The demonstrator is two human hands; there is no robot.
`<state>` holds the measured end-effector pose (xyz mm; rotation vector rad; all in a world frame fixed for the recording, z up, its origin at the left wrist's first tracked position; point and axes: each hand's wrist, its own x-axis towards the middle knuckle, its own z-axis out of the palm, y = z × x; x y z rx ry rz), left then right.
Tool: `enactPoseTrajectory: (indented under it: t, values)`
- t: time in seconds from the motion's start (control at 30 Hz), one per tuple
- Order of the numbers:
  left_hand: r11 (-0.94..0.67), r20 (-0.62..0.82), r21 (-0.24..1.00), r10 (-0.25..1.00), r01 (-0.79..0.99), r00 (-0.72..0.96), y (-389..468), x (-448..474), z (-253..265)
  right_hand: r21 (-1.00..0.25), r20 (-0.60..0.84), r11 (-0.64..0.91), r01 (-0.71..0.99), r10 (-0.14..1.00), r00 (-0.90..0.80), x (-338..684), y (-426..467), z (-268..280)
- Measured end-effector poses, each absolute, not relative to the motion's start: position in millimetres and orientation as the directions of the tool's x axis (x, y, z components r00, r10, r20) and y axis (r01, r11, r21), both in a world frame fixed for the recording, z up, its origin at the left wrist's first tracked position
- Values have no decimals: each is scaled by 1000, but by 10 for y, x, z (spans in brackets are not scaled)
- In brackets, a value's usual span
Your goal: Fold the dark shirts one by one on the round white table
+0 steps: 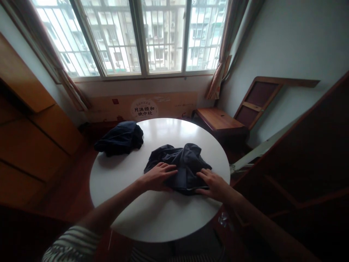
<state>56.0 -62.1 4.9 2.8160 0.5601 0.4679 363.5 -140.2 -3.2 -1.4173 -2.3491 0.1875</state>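
Note:
A dark grey garment [181, 163] lies crumpled on the white round table [131, 214]; its exact kind is hard to make out. My left hand [160, 176] rests on its near left part, fingers stretched over the cloth and thumb lower down. On the near right corner lies my right hand [211, 183], its fingers spread on the cloth and its thumb apart from them by the lower edge. A thin pale line shows along that edge near the right thumb. Both hands touch the garment, and neither is plainly closed round it.
A dark navy bundle of cloth [121, 138] sits at the table's far left edge, partly overhanging. Behind the table are a printed banner [169, 103] and a barred window [160, 40]. A wooden chair [218, 118] stands at the back right, with wooden cabinets [35, 142] on the left.

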Motion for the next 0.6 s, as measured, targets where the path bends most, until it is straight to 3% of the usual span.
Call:
enactPoseTrajectory:
  t: [0.13,0.27,0.33,0.47,0.6]
  values:
    - [-881,242,328,426,340,872,-602,500,-43,-261,192,503,824,864,-466,3639,-1405,-115]
    - [-819,237,493,451,294,860,-531,404,-26,-460,190,510,727,856,-481,3713,-1300,49]
    - [-768,245,548,527,332,814,-533,368,35,-576,194,494,652,857,-478,3760,-1266,188]
    - [-618,331,695,729,367,599,-583,265,287,-746,171,414,522,876,-450,3859,-1239,484]
    - [-429,372,891,878,150,302,-534,74,703,-833,294,391,393,913,-284,3925,-1195,735]
